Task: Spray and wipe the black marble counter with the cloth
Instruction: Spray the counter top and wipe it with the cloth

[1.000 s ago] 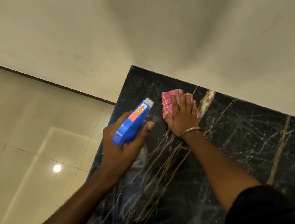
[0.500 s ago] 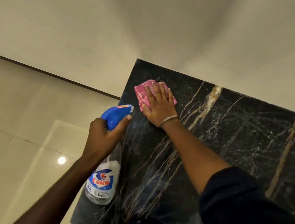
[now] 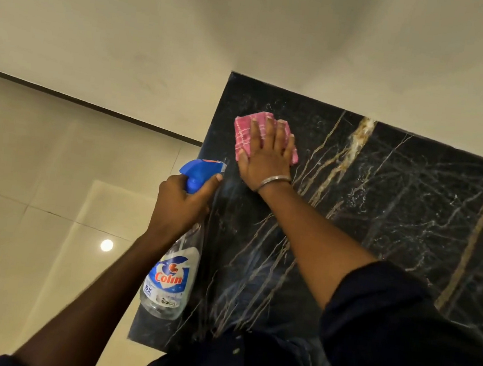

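I see the right hand (image 3: pixel 267 160) flat, fingers straight, pressing the pink checked cloth (image 3: pixel 243 137) onto the black marble counter (image 3: pixel 397 220), near its far left corner, just in from the left edge. Silver bangle (image 3: pixel 274 180) on that wrist. Left hand (image 3: pixel 180 202) wrapped round the neck of the spray bottle (image 3: pixel 172 280), blue trigger head up, at the counter's left edge. The clear body hangs down along that edge; I can't tell if it touches. Beige floor tiles (image 3: pixel 37 173) lie past the left edge, with a pale wall (image 3: pixel 131 32) behind.
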A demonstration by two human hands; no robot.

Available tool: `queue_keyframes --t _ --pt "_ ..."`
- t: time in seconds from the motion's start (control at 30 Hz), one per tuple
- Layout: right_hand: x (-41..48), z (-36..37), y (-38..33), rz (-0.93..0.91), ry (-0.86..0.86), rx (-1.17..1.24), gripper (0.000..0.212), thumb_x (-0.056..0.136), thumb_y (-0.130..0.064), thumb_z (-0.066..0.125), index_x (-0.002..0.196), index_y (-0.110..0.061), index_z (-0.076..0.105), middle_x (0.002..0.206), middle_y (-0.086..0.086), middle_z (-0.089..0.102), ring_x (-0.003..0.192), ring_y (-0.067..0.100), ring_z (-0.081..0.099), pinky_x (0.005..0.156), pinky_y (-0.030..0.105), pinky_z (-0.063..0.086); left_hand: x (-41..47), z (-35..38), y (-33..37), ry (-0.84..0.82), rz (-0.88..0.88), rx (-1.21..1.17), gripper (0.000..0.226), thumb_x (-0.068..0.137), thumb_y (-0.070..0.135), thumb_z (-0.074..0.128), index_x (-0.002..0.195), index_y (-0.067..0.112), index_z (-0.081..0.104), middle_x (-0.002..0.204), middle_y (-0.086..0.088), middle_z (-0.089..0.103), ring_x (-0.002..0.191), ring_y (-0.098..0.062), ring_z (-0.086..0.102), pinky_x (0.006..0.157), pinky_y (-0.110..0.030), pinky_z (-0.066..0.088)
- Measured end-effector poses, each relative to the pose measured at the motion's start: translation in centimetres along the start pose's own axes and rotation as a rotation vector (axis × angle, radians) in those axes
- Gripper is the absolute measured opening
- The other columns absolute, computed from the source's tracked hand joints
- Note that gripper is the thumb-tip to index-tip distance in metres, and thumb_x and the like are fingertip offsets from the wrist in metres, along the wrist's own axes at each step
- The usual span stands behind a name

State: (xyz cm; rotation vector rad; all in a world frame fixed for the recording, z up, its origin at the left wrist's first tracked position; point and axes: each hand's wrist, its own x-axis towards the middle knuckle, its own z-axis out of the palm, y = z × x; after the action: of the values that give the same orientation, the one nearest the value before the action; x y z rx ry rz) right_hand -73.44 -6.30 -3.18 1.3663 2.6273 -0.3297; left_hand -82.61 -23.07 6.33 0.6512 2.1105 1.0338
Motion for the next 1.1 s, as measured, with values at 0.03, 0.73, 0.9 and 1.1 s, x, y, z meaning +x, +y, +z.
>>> queue_keyframes --t 0.03,0.73,0.9,1.1 --pt "0.3 0.0 -1.3 -0.008 -0.008 -0.001 0.080 0.097 -0.054 0.032 0.157 -0.018 -0.007 0.164 0.019 -0.006 0.149 0.042 -0.008 0.119 0.060 0.000 0.1 -0.1 0.1 0.003 -0.001 0.006 0.028 0.093 0.037 0.066 0.076 0.015 0.059 0.062 -0.006 0.060 0.056 -0.016 0.058 0.057 -0.019 0.046" --pt "-3.7 1.0 -4.2 0.025 -0.025 0.018 0.080 0.096 -0.055 0.033 0.158 -0.019 -0.003 0.164 0.018 -0.003 0.149 0.042 -0.006 0.118 0.062 -0.001 -0.3 -1.3 -1.1 -0.009 -0.032 0.064 0.048 0.093 0.045 0.063 0.097 -0.003 0.067 0.068 -0.014 0.067 0.053 -0.010 0.063 0.059 -0.018 0.055" --pt "-3.0 0.8 -6.9 -0.073 -0.088 -0.032 0.083 0.096 -0.054 0.036 0.157 -0.018 -0.007 0.164 0.018 -0.008 0.150 0.041 -0.009 0.118 0.061 0.000 -0.6 -2.0 -1.3 0.017 -0.015 0.136 0.048 0.094 0.045 0.062 0.089 -0.003 0.066 0.064 -0.009 0.065 0.048 -0.006 0.061 0.055 -0.009 0.048" --pt "-7.7 1.1 0.5 -0.163 -0.060 -0.032 0.073 0.098 -0.054 0.024 0.158 -0.021 0.001 0.165 0.013 -0.002 0.151 0.035 -0.007 0.120 0.056 0.001 -1.0 -1.8 -1.6 -0.037 -0.029 0.122 0.049 0.093 0.047 0.062 0.093 -0.001 0.066 0.066 -0.012 0.066 0.057 -0.018 0.064 0.063 -0.023 0.052"
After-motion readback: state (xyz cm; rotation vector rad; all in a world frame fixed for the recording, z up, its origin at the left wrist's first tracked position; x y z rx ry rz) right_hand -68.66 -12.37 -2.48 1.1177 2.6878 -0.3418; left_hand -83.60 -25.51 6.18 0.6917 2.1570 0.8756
